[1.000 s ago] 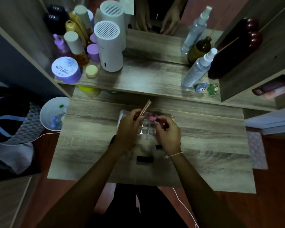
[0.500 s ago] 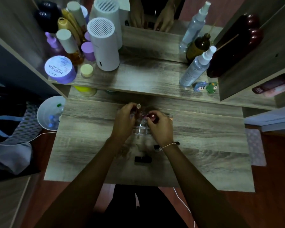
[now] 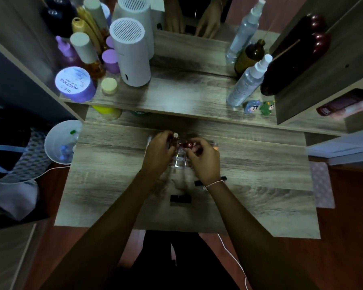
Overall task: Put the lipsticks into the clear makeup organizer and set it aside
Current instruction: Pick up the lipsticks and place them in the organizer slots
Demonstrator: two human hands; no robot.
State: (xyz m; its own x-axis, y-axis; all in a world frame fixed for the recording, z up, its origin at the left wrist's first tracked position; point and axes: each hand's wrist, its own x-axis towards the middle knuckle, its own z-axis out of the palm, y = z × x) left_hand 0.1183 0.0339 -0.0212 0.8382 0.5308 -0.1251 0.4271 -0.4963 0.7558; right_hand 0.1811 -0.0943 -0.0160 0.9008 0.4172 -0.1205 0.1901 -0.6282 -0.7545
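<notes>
The clear makeup organizer (image 3: 179,160) sits at the middle of the wooden desk (image 3: 113,174), mostly covered by both hands. My left hand (image 3: 158,151) pinches a slim lipstick (image 3: 175,137) that stands upright over the organizer's back cells. My right hand (image 3: 204,159) grips a dark red lipstick (image 3: 189,145) just above the organizer. A black lipstick (image 3: 180,199) lies flat on the desk nearer to me. Another dark one (image 3: 198,182) lies partly hidden under my right wrist.
A raised shelf (image 3: 187,97) behind holds a white cylinder device (image 3: 131,57), a purple jar (image 3: 74,83), several bottles at left, spray bottles (image 3: 246,80) and two small figurines (image 3: 260,106) at right. A white bin (image 3: 60,142) stands left of the desk. A mirror reflects the hands.
The slim lipstick in my left hand went from tilted above the organizer to upright and lower. Both hands shifted slightly away from me, over the organizer.
</notes>
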